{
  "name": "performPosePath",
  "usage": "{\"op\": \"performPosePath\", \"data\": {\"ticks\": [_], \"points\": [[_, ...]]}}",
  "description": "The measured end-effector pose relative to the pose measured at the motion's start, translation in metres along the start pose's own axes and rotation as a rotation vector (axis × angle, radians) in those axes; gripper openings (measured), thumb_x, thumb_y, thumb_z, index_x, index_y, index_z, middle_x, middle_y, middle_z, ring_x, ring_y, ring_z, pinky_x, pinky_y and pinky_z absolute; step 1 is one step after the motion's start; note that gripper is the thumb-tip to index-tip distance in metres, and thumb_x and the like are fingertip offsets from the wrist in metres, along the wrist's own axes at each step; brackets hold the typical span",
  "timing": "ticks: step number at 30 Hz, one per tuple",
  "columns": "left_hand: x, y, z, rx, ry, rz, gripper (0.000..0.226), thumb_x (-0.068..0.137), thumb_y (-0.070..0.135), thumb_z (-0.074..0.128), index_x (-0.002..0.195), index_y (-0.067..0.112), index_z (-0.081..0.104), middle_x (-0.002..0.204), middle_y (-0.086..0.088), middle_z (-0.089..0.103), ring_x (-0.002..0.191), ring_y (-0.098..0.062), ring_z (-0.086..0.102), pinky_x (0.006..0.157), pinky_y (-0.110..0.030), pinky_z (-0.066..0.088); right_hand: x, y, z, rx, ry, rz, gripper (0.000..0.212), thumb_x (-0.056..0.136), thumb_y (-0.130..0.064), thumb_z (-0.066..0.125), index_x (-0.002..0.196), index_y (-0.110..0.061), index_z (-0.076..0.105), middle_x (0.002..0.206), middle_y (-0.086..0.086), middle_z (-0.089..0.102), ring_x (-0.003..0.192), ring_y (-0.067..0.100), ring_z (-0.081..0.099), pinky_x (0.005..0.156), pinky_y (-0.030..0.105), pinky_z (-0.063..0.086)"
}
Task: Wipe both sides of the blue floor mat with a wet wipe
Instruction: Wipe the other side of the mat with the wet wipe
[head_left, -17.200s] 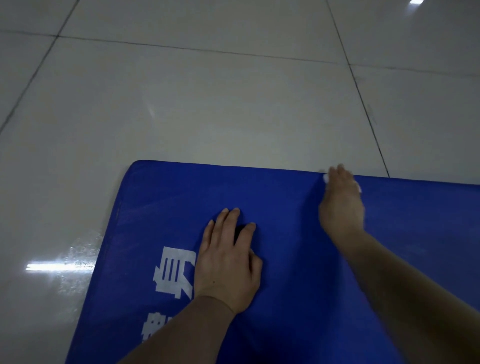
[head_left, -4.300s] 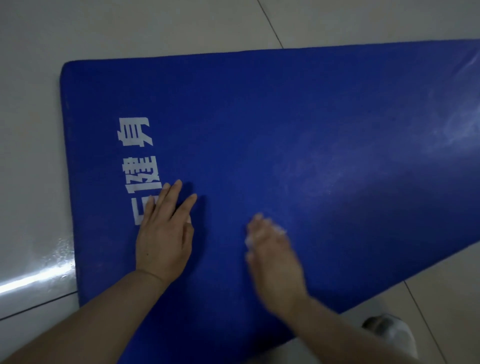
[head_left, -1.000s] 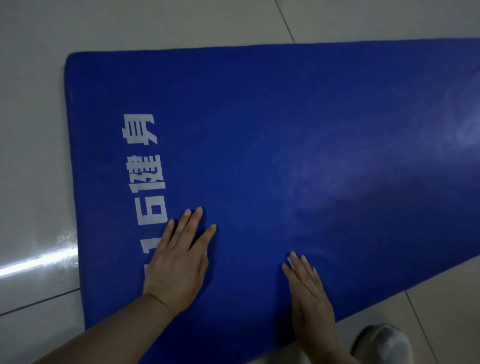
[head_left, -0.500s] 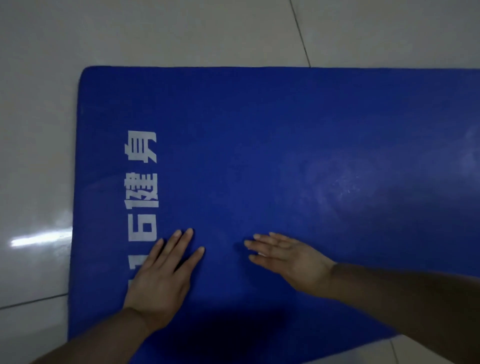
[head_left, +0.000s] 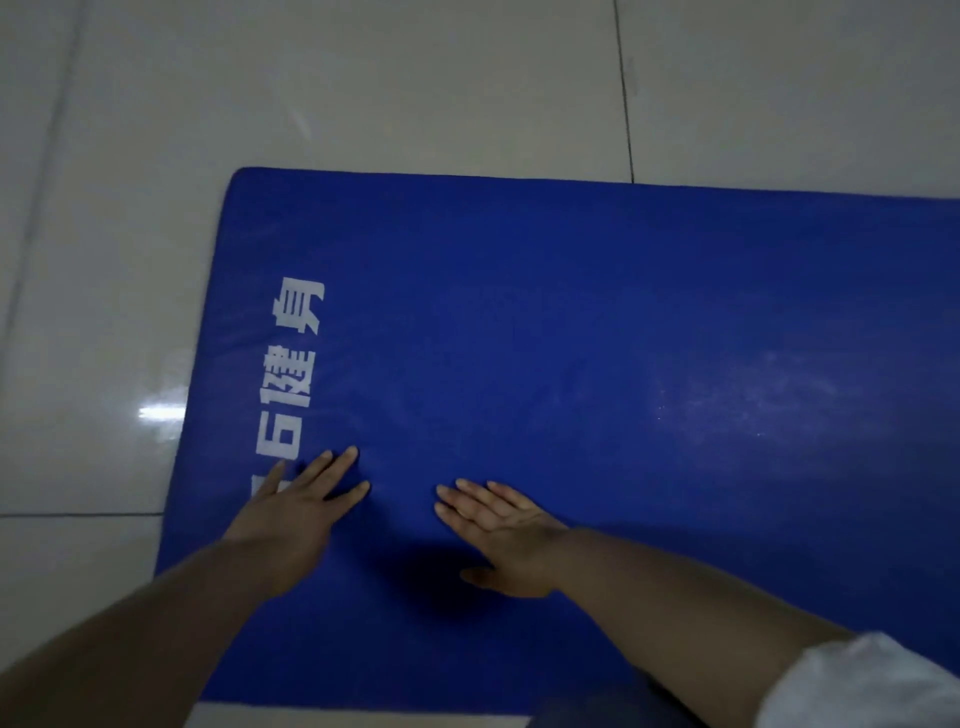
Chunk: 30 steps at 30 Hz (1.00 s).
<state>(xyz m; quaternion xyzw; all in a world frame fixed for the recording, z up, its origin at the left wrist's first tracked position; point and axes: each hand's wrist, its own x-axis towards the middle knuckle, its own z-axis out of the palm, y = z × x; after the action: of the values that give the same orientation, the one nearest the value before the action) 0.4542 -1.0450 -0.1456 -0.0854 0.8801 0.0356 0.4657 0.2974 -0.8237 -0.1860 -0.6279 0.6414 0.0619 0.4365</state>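
The blue floor mat (head_left: 571, 322) lies flat on the tiled floor, with white printed characters (head_left: 291, 374) running along its left end. My left hand (head_left: 296, 514) rests palm down on the mat near the lower characters, fingers straight and spread. My right hand (head_left: 498, 535) lies flat on the mat just to its right, fingers straight and pointing left. No wet wipe shows in this view; if one is under my right palm, it is hidden. A pale sheen (head_left: 748, 400) marks the mat's right part.
Glossy pale floor tiles (head_left: 363, 93) surround the mat on the far and left sides, with a light reflection (head_left: 161, 413) at the left. A white sleeve (head_left: 862, 686) shows at the bottom right corner.
My right hand has turned from pointing away to lying crosswise with fingers to the left, and moved closer to my left hand. The view has shifted so the mat sits lower in frame.
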Motion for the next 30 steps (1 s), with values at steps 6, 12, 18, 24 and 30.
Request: {"op": "performPosePath", "data": {"ticks": [6,12,18,24,30], "points": [[0.012,0.018,-0.075,-0.077,-0.017,-0.049,0.057,0.103,0.022,0.035,0.153,0.031,0.010,0.161,-0.001,-0.011,0.148,-0.018,-0.005,0.120,-0.043,-0.001,0.002,0.000,0.001,-0.028,0.004,-0.017,0.065,0.102,-0.039,0.027,0.150,-0.027,-0.016,0.155,-0.009,-0.028,0.141,0.010,-0.025,0.117,0.032,-0.012],[0.059,0.037,-0.083,-0.192,-0.009,-0.065,0.104,0.086,0.049,0.064,0.149,0.035,-0.017,0.149,-0.003,-0.042,0.144,-0.031,-0.022,0.117,-0.052,0.017,0.001,0.021,0.004,0.051,0.092,-0.131,0.076,0.096,-0.005,0.043,0.153,-0.029,-0.002,0.157,-0.014,-0.019,0.139,0.002,-0.021,0.113,0.024,-0.014],[0.062,0.040,-0.073,-0.149,-0.024,-0.066,0.124,0.077,0.045,0.076,0.147,0.031,-0.025,0.141,-0.008,-0.051,0.141,-0.037,-0.027,0.113,-0.050,0.027,-0.019,0.017,-0.022,0.450,0.224,0.010,0.065,0.088,0.014,0.041,0.143,-0.020,0.043,0.143,-0.003,0.046,0.127,0.014,0.044,0.103,0.016,0.030],[0.065,0.041,-0.070,-0.158,0.043,-0.072,0.125,0.076,0.047,0.076,0.149,0.029,-0.023,0.144,-0.011,-0.048,0.141,-0.041,-0.025,0.113,-0.055,0.025,-0.075,0.036,-0.083,0.615,0.183,0.470,0.032,0.097,-0.018,0.053,0.128,-0.014,0.057,0.124,-0.002,0.055,0.113,0.015,0.054,0.096,0.019,0.038],[0.061,0.042,-0.067,-0.129,0.060,-0.082,0.125,0.077,0.047,0.076,0.148,0.027,-0.025,0.145,-0.014,-0.046,0.141,-0.043,-0.022,0.111,-0.053,0.030,-0.071,0.041,-0.082,0.879,0.490,0.798,0.004,0.092,-0.006,0.052,0.094,-0.008,0.051,0.085,0.009,0.055,0.060,0.012,0.048,0.046,0.020,0.038]]}}
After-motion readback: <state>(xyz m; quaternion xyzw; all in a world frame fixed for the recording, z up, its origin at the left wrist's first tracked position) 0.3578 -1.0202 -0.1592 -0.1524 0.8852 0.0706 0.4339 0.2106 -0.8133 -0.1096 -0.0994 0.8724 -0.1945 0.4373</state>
